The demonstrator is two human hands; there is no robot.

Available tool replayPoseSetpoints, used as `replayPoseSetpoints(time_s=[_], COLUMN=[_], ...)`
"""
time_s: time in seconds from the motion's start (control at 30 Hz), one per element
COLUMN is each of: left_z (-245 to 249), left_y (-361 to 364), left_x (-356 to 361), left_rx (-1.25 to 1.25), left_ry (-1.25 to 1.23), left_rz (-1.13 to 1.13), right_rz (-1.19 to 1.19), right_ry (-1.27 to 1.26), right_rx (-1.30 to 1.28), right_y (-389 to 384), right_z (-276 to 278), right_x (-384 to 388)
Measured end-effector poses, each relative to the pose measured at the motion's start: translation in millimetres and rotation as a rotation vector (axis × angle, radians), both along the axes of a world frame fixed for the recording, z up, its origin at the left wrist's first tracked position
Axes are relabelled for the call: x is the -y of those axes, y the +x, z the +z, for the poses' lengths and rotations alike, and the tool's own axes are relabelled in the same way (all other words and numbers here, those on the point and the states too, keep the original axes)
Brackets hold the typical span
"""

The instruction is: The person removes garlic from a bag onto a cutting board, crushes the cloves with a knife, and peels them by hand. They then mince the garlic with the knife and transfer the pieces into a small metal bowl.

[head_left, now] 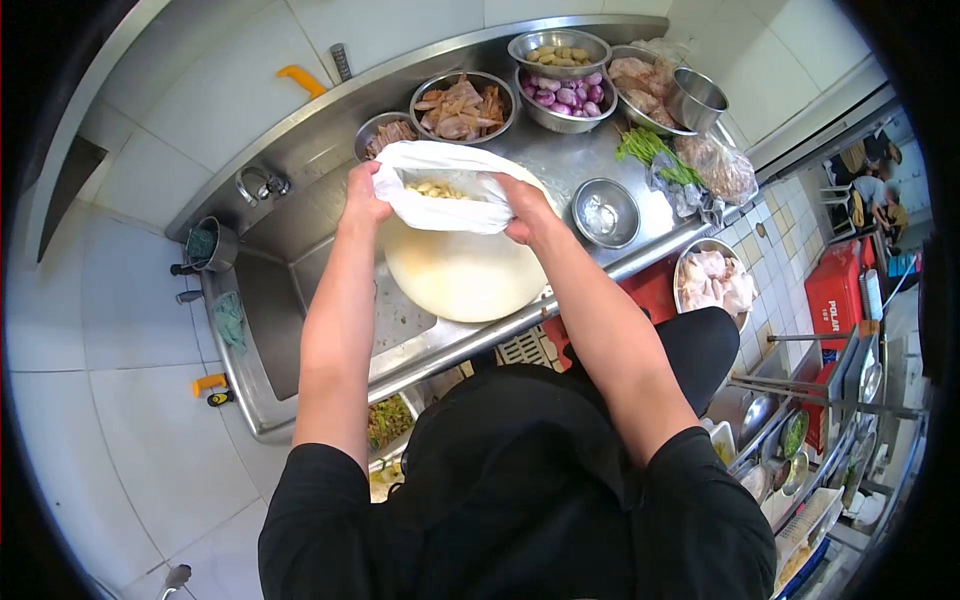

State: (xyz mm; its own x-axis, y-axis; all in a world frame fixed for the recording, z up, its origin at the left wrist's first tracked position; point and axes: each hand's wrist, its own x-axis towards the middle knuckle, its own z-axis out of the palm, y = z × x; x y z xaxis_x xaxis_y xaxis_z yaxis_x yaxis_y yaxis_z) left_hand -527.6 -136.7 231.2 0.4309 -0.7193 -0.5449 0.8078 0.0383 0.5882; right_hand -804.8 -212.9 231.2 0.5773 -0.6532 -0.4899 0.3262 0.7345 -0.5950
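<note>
Both hands hold a white plastic bag by its rim, its mouth spread toward me. My left hand grips the left edge, and my right hand is closed on the right edge. Inside lie small pale yellow pieces that look like peeled garlic cloves. Beneath the bag is a thick round cream chopping board, partly hidden by it. To the right of my right hand stands a metal bowl.
Behind the bag are bowls of meat, purple shallots and tan pieces. Green herbs lie beside a clear bag. A faucet and sink basin are left. A meat bowl sits lower right.
</note>
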Motion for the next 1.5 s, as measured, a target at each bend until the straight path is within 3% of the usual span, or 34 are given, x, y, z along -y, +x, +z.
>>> replayPoseSetpoints(time_s=[0.07, 0.17, 0.27, 0.3, 0.37, 0.43, 0.5, 0.53, 0.57, 0.67, 0.8, 0.9, 1.1, 1.23, 1.33, 1.37, 1.4, 1.5], left_z=[-0.5, -60.5, -46.8, -16.5, 5.8, 9.6, 6.6, 4.1, 1.9, -33.1, -60.0, -62.6, -82.6, -73.4, -30.3, -28.5, -21.1, -40.7], left_y=[7.5, 22.7, -6.9, -36.7, -70.1, -91.8, -112.0, -124.0, -138.4, -165.7, -180.3, -177.6, -171.1, -185.4, -174.8, -163.5, -151.7, -136.2], left_x=[-8.0, -20.3, -47.0, -58.0, -80.8, -86.6, -87.1, -82.1, -79.3, -82.9, -94.7, -93.2, -56.4, -43.9, -53.5, -49.8, -42.8, -22.5], left_rx=[-0.006, 0.124, 0.621, 0.875, 1.656, 2.034, 1.951, 2.050, 1.964, 1.952, 2.058, 2.079, 2.132, 2.017, 1.882, 1.887, 1.853, 2.074], left_ry=[-0.030, 0.039, 0.245, 0.383, 0.582, 0.452, 0.029, 0.040, 0.174, 0.174, 0.175, 0.188, 0.225, 0.287, 0.172, 0.168, 0.200, 0.196], left_rz=[0.008, -0.074, -0.264, -0.186, -0.028, -0.045, -0.260, -0.461, -0.738, -1.008, -0.908, -0.882, -0.788, -0.726, -0.607, -0.505, -0.557, -0.643], right_rz=[-0.004, -0.028, 0.038, 0.109, -0.031, -0.224, -0.136, -0.089, -0.039, 0.326, 0.366, 0.500, 0.454, 0.236, 0.182, 0.118, 0.066, -0.058], right_ry=[0.029, -0.058, -0.277, -0.305, -0.609, -1.012, -1.152, -1.221, -1.362, -1.353, -1.257, -1.286, -1.148, -1.090, -0.933, -0.834, -0.760, -0.595], right_rx=[0.055, -0.166, -0.379, -0.368, -0.676, -0.838, -0.910, -0.943, -1.066, -1.403, -1.280, -1.328, -1.540, -1.272, -1.103, -0.926, -0.847, -0.688], right_y=[10.0, 3.9, -28.6, -47.2, -66.7, -83.2, -96.2, -99.6, -104.3, -122.8, -131.0, -134.3, -172.1, -226.2, -260.3, -265.9, -267.6, -257.6], right_z=[-5.9, -26.1, -46.0, -22.7, 5.2, 0.7, 0.7, 5.2, -10.3, -31.7, -37.2, 16.4, 97.3, 97.6, 92.5, 88.5, 84.5, 79.1], right_x=[12.0, 23.7, 28.7, 19.3, -0.4, -7.8, -22.5, -30.1, -30.5, -42.2, -36.4, -19.8, -19.4, -24.7, -25.4, -29.5, -33.9, -43.0])
